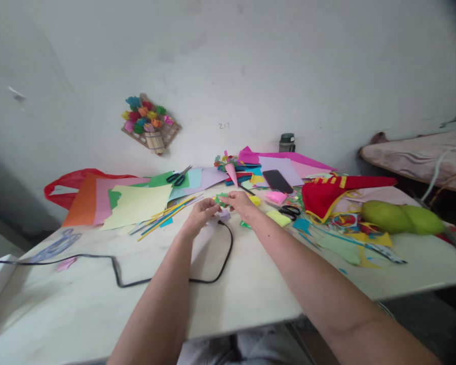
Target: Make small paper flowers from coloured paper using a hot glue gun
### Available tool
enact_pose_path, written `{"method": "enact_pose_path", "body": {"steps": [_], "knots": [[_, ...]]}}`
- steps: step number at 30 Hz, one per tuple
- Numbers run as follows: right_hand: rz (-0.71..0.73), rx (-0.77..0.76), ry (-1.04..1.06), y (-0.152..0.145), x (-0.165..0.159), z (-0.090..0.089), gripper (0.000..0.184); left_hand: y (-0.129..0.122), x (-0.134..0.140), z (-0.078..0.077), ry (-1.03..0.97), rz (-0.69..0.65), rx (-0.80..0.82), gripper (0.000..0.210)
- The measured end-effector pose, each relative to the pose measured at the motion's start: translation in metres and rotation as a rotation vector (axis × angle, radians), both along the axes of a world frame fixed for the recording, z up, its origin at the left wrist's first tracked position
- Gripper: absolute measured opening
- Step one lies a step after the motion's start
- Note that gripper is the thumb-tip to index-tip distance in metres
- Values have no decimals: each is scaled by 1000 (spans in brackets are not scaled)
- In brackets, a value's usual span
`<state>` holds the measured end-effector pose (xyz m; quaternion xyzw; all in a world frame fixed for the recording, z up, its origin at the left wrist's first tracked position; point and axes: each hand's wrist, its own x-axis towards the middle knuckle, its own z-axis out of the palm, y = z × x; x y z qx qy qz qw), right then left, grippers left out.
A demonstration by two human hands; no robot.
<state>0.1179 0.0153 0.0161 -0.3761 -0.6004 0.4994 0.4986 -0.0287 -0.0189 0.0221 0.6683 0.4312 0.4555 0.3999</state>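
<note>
Both my arms reach forward over the pale table (235, 304). Between my left hand (202, 214) and my right hand (240, 201) is a small green paper piece (222, 198), pinched by the fingers of each. Its exact shape is too small to make out. Just beneath my hands lies a bit of lilac paper (224, 215), close to the plug end of a black cable (230, 248). A pink paper cone (231, 174) with colourful paper bits at its top lies behind my hands.
Coloured paper sheets (137, 205), paper strips (163, 215) and scissors (179, 177) lie to the left. On the right are a phone (277, 181), black-handled scissors (290, 211), a red cloth (323, 198) and a green rounded object (399, 217). A dark bottle (287, 142) stands by the wall.
</note>
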Motion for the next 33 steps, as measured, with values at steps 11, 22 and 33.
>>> {"method": "enact_pose_path", "body": {"steps": [11,22,33], "knots": [[11,24,-55,2,-1,-2,29,1,0,-2,16,4,35,20],[92,-29,32,-1,3,2,37,3,-2,-4,9,14,10,25],[-54,86,-113,0,-3,-1,35,2,1,-3,27,27,4,24]]}}
